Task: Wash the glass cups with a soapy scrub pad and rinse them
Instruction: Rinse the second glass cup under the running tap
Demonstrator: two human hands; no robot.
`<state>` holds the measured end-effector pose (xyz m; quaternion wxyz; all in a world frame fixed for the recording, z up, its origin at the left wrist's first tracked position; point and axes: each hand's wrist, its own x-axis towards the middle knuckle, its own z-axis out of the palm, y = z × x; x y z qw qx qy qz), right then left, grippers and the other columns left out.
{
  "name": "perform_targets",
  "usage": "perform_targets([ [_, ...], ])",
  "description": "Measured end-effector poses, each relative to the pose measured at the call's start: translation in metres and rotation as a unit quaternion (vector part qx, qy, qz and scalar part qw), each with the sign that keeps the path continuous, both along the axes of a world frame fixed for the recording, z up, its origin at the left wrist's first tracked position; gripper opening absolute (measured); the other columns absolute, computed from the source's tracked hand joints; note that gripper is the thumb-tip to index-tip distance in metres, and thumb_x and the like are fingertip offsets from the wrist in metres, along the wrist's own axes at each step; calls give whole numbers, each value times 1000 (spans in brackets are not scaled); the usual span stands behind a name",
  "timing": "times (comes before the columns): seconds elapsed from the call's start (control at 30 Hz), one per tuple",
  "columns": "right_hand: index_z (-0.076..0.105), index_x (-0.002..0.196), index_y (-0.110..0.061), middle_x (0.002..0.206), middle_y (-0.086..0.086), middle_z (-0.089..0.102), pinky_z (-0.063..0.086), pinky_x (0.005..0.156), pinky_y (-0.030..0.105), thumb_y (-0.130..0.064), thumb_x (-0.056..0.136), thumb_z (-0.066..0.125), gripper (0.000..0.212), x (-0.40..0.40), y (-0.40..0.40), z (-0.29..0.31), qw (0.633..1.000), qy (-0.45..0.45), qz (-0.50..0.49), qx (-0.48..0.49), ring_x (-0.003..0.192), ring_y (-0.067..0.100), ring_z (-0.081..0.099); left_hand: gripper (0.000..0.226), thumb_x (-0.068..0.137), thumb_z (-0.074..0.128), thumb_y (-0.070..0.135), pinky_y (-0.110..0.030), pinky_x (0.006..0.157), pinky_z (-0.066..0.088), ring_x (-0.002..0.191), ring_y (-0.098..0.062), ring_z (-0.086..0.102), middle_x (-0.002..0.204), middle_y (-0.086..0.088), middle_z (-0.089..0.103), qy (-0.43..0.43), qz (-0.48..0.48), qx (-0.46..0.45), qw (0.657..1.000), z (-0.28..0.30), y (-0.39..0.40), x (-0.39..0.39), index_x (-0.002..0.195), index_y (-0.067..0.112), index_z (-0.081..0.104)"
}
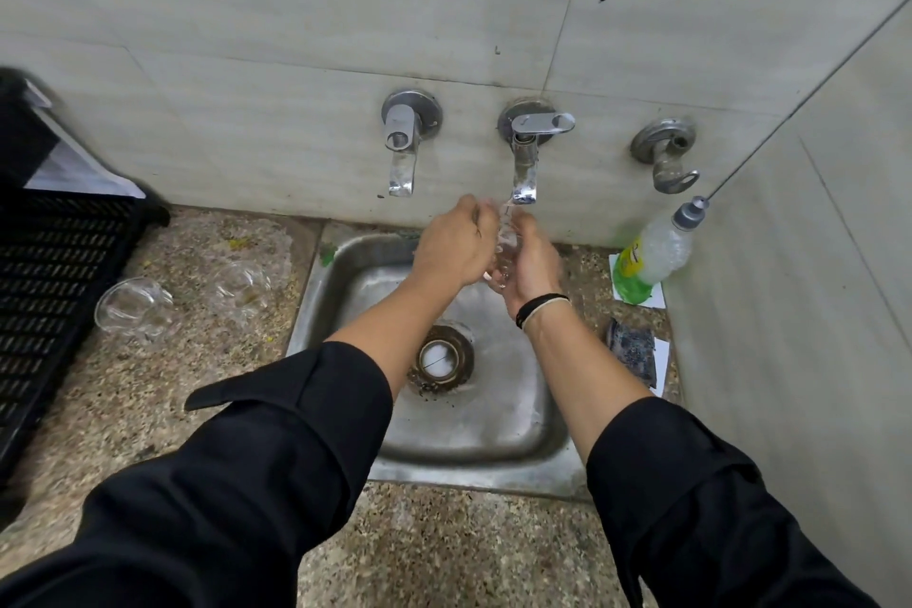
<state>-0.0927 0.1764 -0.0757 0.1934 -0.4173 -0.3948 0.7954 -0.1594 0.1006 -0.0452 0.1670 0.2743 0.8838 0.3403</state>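
Note:
A clear glass cup (504, 257) is held between both hands under the running middle tap (524, 163), over the steel sink (345, 272). My left hand (456, 244) curls round the cup from the left, and my right hand (535, 262) cups it from the right. Water streams onto the cup. Two more glass cups stand on the granite counter to the left, one (129, 306) near the black crate and another (242, 284) closer to the sink. A dark scrub pad (631, 351) lies on the counter right of the sink.
A black plastic crate (54, 262) fills the left edge. A second tap (402, 143) and a wall valve (666, 156) flank the running one. A bottle of green dish soap (651, 257) leans in the right corner. The sink drain (439, 358) sits mid-basin.

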Motion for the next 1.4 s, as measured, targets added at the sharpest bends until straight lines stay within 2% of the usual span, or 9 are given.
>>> perform_targets([
  [0.17,57,106,-22,84,-2,64,52,62,33,-42,96,60,22,10,0,-12,940,-42,-1,339,66,17,61,38,102,25,42,-21,47,24,53,-14,31,69,0,39,-361,102,-8,927,20,0,-5,80,18,45],
  [0.27,57,102,-28,82,-3,63,49,65,30,-40,96,55,14,8,1,-10,930,-33,-8,366,72,15,62,47,105,23,41,-30,55,38,74,-23,56,82,-8,57,-205,68,-12,976,13,2,-2,89,12,56],
  [0.4,61,90,-15,63,1,54,28,44,23,-39,97,49,28,-2,4,13,997,-59,18,44,43,16,45,37,108,30,39,-41,62,36,71,-38,56,76,-12,57,125,-11,51,991,-8,-7,4,101,9,49],
  [0.6,58,97,-19,80,8,61,43,51,30,-39,93,51,21,0,-1,5,976,-61,68,197,55,20,57,41,105,26,38,-39,66,39,77,-32,54,80,-11,59,-13,23,50,998,-15,-13,-7,84,13,51],
  [0.73,58,125,-11,120,9,58,44,90,18,-31,94,63,37,15,20,-7,787,-21,230,572,103,12,59,51,98,31,47,-39,64,40,70,-30,53,74,-9,60,-152,97,61,982,-12,-16,-18,70,13,57],
  [0.87,55,121,-10,101,5,63,44,73,29,-37,80,77,54,5,27,28,633,-148,409,641,87,19,59,43,94,45,54,-36,65,40,74,-26,58,72,0,59,-83,55,28,995,-15,-17,-26,72,17,54],
  [1.0,70,91,-10,83,10,73,59,78,42,-28,66,83,33,-7,37,39,776,-154,443,422,76,22,70,32,88,59,56,-35,69,48,74,-16,64,75,7,66,-71,60,206,974,-20,-9,-17,77,26,61],
  [1.13,72,108,-5,92,7,71,61,75,39,-30,86,74,34,-10,27,29,941,-44,286,176,85,23,68,35,102,51,49,-32,76,53,80,-5,66,87,5,70,-128,94,285,945,-20,-2,-10,93,20,69],
  [1.4,67,98,-22,92,-1,72,56,70,32,-29,96,61,9,6,15,2,977,81,190,-47,83,13,70,25,104,54,30,-30,81,52,92,-17,67,98,-2,74,0,19,212,977,-37,-8,-3,110,13,71],
])
